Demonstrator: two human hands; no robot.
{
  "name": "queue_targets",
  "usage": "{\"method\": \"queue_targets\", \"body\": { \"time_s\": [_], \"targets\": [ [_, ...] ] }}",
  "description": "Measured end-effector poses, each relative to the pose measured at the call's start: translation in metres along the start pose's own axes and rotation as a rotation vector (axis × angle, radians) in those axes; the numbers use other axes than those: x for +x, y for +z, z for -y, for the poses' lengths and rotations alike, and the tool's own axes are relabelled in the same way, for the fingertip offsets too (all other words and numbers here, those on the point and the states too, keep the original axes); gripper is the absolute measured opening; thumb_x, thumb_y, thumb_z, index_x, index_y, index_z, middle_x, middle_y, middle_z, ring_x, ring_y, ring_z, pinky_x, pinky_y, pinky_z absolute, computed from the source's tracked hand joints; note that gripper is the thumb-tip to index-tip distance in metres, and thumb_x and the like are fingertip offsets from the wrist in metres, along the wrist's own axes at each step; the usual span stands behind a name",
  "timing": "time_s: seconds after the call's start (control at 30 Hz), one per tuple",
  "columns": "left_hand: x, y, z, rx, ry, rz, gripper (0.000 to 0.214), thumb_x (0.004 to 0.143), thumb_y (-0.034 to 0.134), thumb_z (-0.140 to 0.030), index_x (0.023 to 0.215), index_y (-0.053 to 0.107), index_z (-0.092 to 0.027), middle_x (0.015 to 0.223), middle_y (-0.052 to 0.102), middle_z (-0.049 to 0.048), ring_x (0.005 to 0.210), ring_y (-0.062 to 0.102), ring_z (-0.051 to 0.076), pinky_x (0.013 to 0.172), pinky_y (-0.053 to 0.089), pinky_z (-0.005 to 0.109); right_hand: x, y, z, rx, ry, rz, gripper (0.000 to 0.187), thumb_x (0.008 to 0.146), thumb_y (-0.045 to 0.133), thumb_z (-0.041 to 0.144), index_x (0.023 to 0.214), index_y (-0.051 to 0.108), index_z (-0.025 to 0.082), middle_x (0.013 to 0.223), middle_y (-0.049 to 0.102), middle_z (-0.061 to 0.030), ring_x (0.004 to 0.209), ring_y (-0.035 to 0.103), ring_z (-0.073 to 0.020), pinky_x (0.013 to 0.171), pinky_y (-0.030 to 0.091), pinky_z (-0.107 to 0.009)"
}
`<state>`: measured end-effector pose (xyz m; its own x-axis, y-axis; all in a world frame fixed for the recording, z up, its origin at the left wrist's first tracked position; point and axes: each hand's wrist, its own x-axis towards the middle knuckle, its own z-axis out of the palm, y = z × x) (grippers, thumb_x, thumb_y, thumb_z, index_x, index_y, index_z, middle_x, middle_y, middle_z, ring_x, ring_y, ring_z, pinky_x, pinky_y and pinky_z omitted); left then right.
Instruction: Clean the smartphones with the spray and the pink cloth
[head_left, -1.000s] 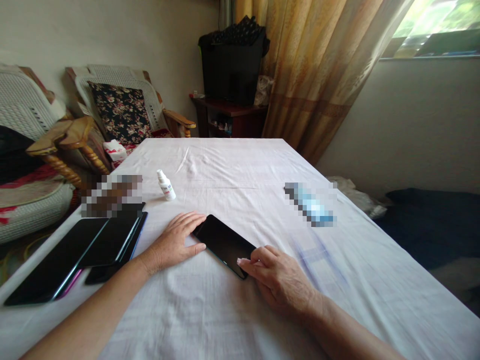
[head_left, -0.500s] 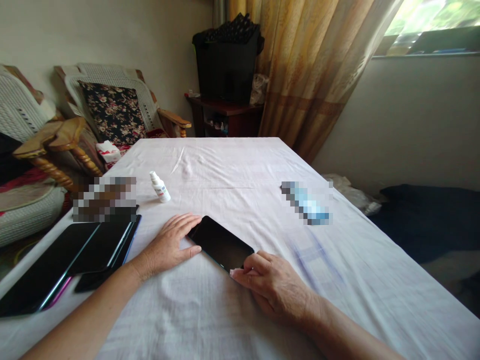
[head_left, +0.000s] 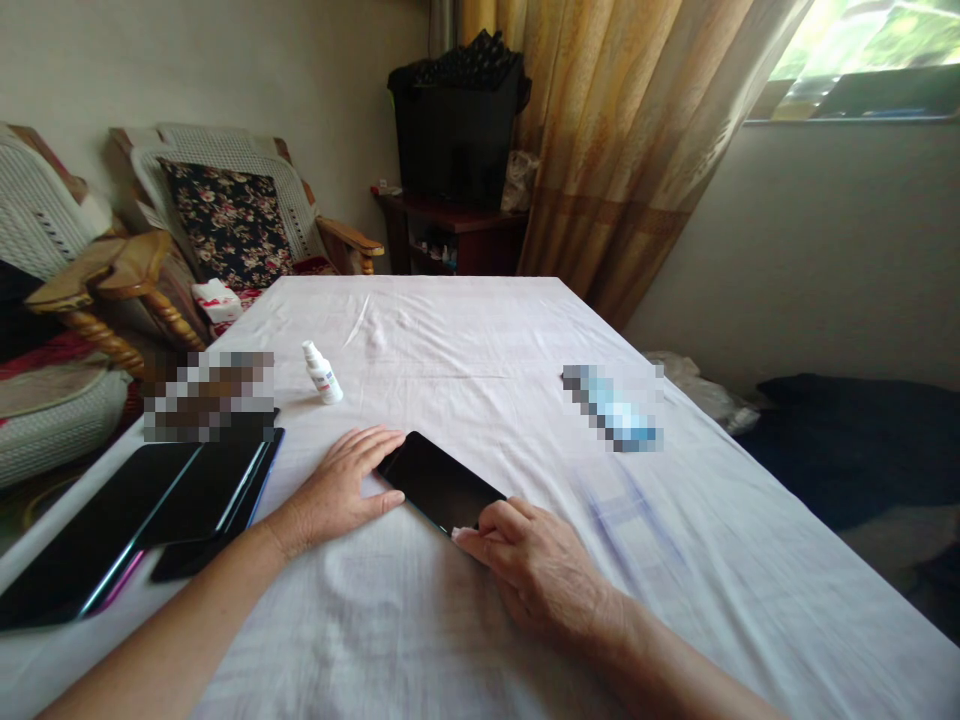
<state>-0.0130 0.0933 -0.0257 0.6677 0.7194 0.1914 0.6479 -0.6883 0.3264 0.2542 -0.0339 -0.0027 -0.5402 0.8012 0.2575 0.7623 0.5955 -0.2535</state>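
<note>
A black smartphone (head_left: 442, 482) lies screen up and slanted on the white tablecloth (head_left: 420, 330). My left hand (head_left: 345, 480) holds its left end, the stretched fingers at the far corner and the thumb against the near edge. Over the right end of the phone, my right hand (head_left: 536, 560) is closed with bent fingers. A bit of white wipe (head_left: 466, 537) pokes out from under its fingertips and touches the screen near the lower edge. The rest of the wipe is hidden by the hand. Beyond my left hand stands a small white spray bottle (head_left: 324, 376).
Several dark phones or tablets (head_left: 82, 530) overlap at the table's left edge, beside my left forearm. Behind them is a blurred-out item (head_left: 214, 395). Another blurred item, bluish (head_left: 611, 408), lies to the right. Wicker chairs (head_left: 225, 150) stand beyond the table's left side.
My right hand, with the wipe, has slid slightly left and up along the phone. The left hand and the phone stay in place.
</note>
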Motion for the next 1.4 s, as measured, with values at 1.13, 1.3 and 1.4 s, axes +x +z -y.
{"method": "queue_targets", "body": {
  "time_s": [1.13, 1.3, 1.4],
  "targets": [
    [0.001, -0.001, -0.001, -0.012, -0.003, -0.022, 0.06, 0.081, 0.063, -0.043, 0.136, 0.05, -0.022, 0.14, 0.055, 0.0095, 0.132, 0.046, 0.03, 0.113, 0.032, 0.05, -0.01, -0.006, -0.037, -0.063, 0.242, -0.106, 0.045, 0.081, 0.046, 0.006, 0.113, 0.072, 0.025, 0.094, 0.066, -0.0074, 0.082, 0.06, -0.0176, 0.068, 0.048, -0.027],
    [0.001, -0.002, 0.0, -0.016, 0.006, -0.035, 0.059, 0.081, 0.063, -0.043, 0.135, 0.051, -0.024, 0.139, 0.056, 0.009, 0.131, 0.047, 0.03, 0.113, 0.033, 0.05, -0.014, -0.01, -0.04, -0.043, 0.175, -0.077, 0.047, 0.078, 0.049, 0.004, 0.115, 0.07, 0.024, 0.093, 0.065, -0.0067, 0.08, 0.06, -0.0173, 0.067, 0.046, -0.027],
    [0.001, -0.002, 0.0, -0.019, 0.008, -0.028, 0.059, 0.081, 0.063, -0.043, 0.136, 0.05, -0.024, 0.14, 0.055, 0.0092, 0.132, 0.046, 0.03, 0.113, 0.033, 0.05, -0.015, -0.013, -0.04, -0.021, 0.128, -0.054, 0.048, 0.08, 0.048, 0.004, 0.118, 0.069, 0.024, 0.094, 0.065, -0.0065, 0.081, 0.059, -0.0172, 0.068, 0.046, -0.028]
  ]
}}
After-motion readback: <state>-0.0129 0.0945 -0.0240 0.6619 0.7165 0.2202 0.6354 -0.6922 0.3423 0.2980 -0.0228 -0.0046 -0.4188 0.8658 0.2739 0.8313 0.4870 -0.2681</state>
